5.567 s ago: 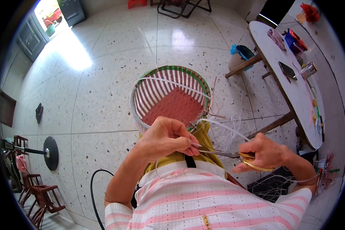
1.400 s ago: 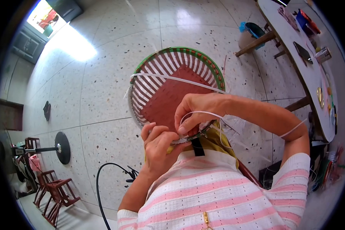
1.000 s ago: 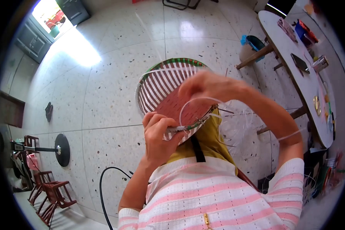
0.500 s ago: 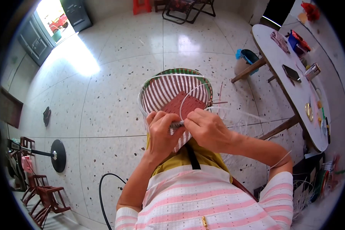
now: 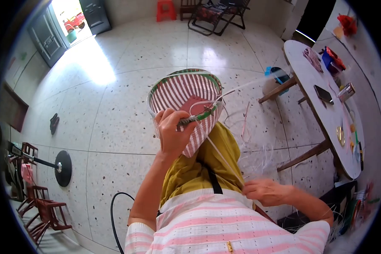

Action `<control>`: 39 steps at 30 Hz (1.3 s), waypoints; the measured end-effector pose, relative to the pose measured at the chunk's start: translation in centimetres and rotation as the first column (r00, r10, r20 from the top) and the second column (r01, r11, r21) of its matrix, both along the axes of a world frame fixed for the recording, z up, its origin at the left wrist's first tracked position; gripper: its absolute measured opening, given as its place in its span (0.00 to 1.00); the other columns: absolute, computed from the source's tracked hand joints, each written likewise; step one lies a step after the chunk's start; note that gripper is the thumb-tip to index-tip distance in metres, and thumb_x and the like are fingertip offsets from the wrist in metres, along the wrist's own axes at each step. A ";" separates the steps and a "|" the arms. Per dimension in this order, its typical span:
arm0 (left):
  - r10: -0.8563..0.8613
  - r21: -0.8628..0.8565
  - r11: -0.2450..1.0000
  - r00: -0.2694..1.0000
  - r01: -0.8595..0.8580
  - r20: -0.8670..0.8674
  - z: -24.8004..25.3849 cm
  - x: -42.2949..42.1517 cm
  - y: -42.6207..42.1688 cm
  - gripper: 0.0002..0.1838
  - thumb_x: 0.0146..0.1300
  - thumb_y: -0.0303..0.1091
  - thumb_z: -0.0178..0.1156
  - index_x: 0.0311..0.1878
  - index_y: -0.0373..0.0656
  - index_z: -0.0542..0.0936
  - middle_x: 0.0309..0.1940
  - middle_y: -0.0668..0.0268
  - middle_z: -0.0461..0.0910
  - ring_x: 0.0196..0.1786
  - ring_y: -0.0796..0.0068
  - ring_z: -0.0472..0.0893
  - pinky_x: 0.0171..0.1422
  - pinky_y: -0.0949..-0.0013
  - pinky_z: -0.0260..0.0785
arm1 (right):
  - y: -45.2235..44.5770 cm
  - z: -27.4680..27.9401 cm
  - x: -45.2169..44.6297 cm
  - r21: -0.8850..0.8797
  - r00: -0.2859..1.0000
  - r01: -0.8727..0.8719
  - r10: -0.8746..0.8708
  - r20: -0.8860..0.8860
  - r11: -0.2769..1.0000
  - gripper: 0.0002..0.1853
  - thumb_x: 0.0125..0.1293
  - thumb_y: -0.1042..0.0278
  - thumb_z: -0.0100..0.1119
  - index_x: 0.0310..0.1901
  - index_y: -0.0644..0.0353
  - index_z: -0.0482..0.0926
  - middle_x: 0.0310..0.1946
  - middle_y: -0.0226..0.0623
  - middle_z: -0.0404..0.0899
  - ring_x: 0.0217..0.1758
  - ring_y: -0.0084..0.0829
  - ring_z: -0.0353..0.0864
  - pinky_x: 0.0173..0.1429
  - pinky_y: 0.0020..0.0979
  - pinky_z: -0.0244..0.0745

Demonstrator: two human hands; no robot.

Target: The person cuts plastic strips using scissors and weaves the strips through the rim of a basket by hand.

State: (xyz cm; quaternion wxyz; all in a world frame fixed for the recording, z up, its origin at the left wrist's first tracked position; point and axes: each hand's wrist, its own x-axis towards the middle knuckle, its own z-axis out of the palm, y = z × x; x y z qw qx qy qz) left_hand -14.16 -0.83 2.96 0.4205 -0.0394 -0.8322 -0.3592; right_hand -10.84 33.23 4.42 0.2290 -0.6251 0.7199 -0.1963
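A red-and-white woven basket with a green rim is tilted at my knees, its mouth facing up and away. My left hand grips the near part of its rim, fingers over the edge and thumb outside. Lower right, near my waist, my right hand is closed on the end of a white strip. That strip runs taut from the rim beside my left hand down to my right hand. Another pale strip sticks out from the basket's right side, toward the upper right.
At the right stands a white table with a phone, a can and gold-handled scissors. A bin is by its leg. Loose clear strips lie on the floor. A round black stand base and wooden chairs are left.
My right hand has moved from the rim down and right, drawing the strip out straight. The basket has tilted further, showing more of its outer side. Earlier, my right hand held the scissors.
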 end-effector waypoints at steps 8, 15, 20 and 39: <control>0.113 0.061 0.992 0.994 -0.112 -0.005 -0.8 -0.2 -1.2 0.14 0.40 0.26 0.75 0.32 0.43 0.81 0.28 0.67 0.81 0.35 0.66 0.78 0.54 0.64 0.61 | 22.0 -17.0 4.6 0.745 0.881 -0.035 -0.331 0.337 0.666 0.10 0.56 0.63 0.61 0.37 0.53 0.87 0.35 0.41 0.86 0.40 0.40 0.83 0.45 0.38 0.76; 0.130 0.068 0.988 0.988 -0.135 0.080 -2.1 0.7 -0.6 0.15 0.39 0.24 0.76 0.33 0.41 0.83 0.30 0.65 0.81 0.38 0.64 0.77 0.53 0.64 0.64 | 30.3 -20.2 9.8 0.968 0.855 -0.150 -0.465 0.230 0.202 0.11 0.58 0.60 0.62 0.39 0.52 0.87 0.38 0.37 0.86 0.42 0.37 0.84 0.49 0.37 0.77; 0.103 0.064 0.992 0.991 -0.109 0.090 -2.1 0.9 -0.7 0.15 0.38 0.25 0.76 0.33 0.42 0.83 0.29 0.65 0.82 0.37 0.65 0.78 0.54 0.64 0.64 | 32.2 -20.9 11.5 0.966 0.844 -0.198 -0.471 0.255 0.169 0.11 0.58 0.60 0.63 0.39 0.53 0.87 0.38 0.38 0.86 0.41 0.37 0.84 0.48 0.38 0.77; -0.021 -0.124 0.992 1.000 0.021 -0.005 -2.6 3.5 2.3 0.14 0.39 0.26 0.72 0.33 0.44 0.81 0.26 0.68 0.80 0.34 0.67 0.77 0.49 0.63 0.61 | -14.5 -1.7 -6.2 0.117 0.208 0.658 -0.329 0.921 0.743 0.13 0.74 0.63 0.54 0.32 0.60 0.79 0.21 0.24 0.73 0.21 0.12 0.66 0.22 0.17 0.58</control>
